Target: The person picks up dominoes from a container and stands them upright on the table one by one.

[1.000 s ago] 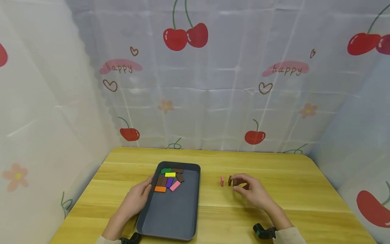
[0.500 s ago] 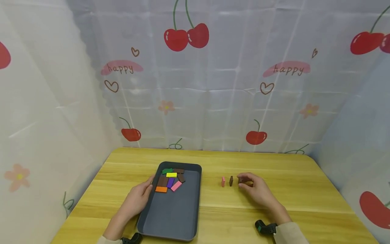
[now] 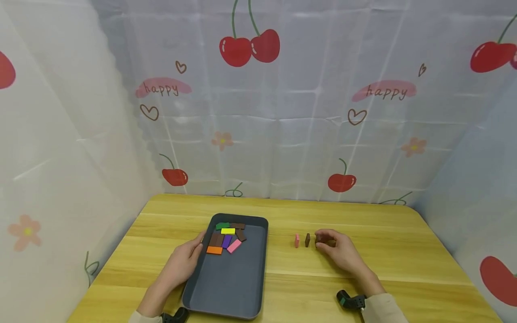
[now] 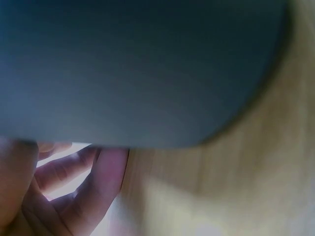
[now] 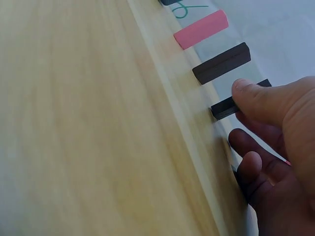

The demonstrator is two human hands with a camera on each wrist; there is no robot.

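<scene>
In the head view, my left hand [image 3: 181,264] grips the left side of a dark grey tray [image 3: 228,287]. The left wrist view has the tray wall [image 4: 123,88] filling its upper part, with fingers [image 4: 106,177] curled beside it. On the right, my right hand [image 3: 341,252] pinches a dark brown domino [image 5: 225,108] between thumb and fingers; it stands on end on the table. To its left a second brown domino [image 3: 308,240] and a pink domino [image 3: 297,241] stand upright, spaced apart in a row.
Several dominoes lie flat in the tray's far half, among them a green one [image 3: 222,226], a yellow one [image 3: 228,231], an orange one [image 3: 214,250] and brown ones. A cherry-print curtain [image 3: 274,148] hangs behind the wooden table [image 3: 303,291].
My right hand has moved slightly right with the brown domino, away from the second one, and stays nearly still over the last half second. The left hand keeps its place on the tray.
</scene>
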